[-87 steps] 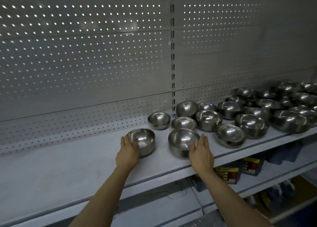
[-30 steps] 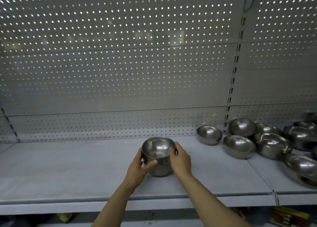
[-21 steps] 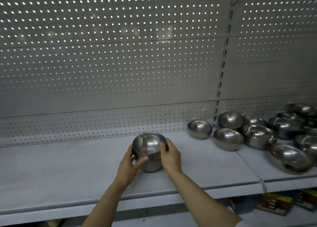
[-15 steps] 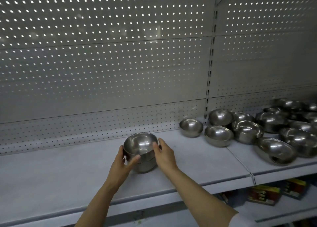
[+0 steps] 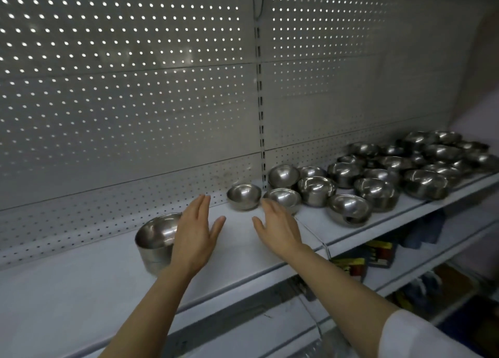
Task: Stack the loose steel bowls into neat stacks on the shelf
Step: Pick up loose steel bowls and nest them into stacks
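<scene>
A: Status, left to right?

B: Far left, the started stack [image 5: 158, 243] sits upright on the shelf [image 5: 81, 290], near the pegboard back panel [image 5: 121, 114]. My left hand [image 5: 195, 236] is flat, fingers straight, empty, just right of the stack and overlapping it in view; can't tell if it touches. My right hand [image 5: 278, 226] is also spread and empty, fingertips next to the nearest loose bowl [image 5: 283, 198]. One small bowl [image 5: 243, 195] stands apart behind the gap between my hands. The loose pile [image 5: 391, 174] runs off to the right.

A: Risks?

B: My guess: bowls in the pile lean on each other, so pulling one could tip its neighbours or roll one off the front edge. Polished steel is slick, a one-sided grab may slip. Sizes look mixed; nesting a mismatched bowl would leave the stack tilted.
</scene>
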Demonstrator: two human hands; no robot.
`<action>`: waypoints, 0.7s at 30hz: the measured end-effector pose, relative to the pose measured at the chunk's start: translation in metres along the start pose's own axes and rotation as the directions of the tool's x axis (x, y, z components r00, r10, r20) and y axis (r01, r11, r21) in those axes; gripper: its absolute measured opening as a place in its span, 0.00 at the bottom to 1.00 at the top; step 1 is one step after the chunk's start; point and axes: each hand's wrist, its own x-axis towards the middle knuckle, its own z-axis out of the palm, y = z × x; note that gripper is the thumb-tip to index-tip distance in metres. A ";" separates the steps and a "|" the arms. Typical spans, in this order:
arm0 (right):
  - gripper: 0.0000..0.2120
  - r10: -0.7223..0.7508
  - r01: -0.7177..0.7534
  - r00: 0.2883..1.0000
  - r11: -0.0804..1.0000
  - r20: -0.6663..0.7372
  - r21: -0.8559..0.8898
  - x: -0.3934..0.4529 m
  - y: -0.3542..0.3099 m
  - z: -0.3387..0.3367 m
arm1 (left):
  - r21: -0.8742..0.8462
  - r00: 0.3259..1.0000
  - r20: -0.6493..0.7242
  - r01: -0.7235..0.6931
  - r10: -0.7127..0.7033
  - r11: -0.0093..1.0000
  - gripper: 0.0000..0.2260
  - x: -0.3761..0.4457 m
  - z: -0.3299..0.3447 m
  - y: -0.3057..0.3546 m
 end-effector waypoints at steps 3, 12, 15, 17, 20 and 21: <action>0.25 0.023 -0.026 0.998 0.999 -0.058 -0.048 -0.009 0.026 -0.023 | -0.020 0.997 0.036 -0.063 0.064 0.998 0.30 0.006 0.016 0.032; 0.24 0.141 -0.162 0.978 0.977 -0.151 -0.140 -0.034 0.108 -0.071 | -0.072 0.970 0.129 -0.199 0.207 0.977 0.28 0.029 0.077 0.110; 0.20 0.162 -0.190 0.969 0.971 -0.187 -0.144 -0.039 0.137 -0.083 | -0.076 0.957 0.151 -0.237 0.247 0.968 0.27 0.035 0.099 0.135; 0.20 0.172 -0.200 0.963 0.972 -0.206 -0.125 -0.040 0.157 -0.088 | -0.086 0.952 0.167 -0.246 0.257 0.965 0.27 0.040 0.115 0.150; 0.19 0.201 -0.231 0.957 0.965 -0.209 -0.128 -0.037 0.188 -0.097 | -0.088 0.949 0.210 -0.221 0.235 0.971 0.28 0.050 0.142 0.173; 0.20 0.204 -0.235 0.957 0.962 -0.204 -0.140 -0.036 0.196 -0.100 | -0.082 0.948 0.220 -0.216 0.229 0.973 0.28 0.052 0.148 0.179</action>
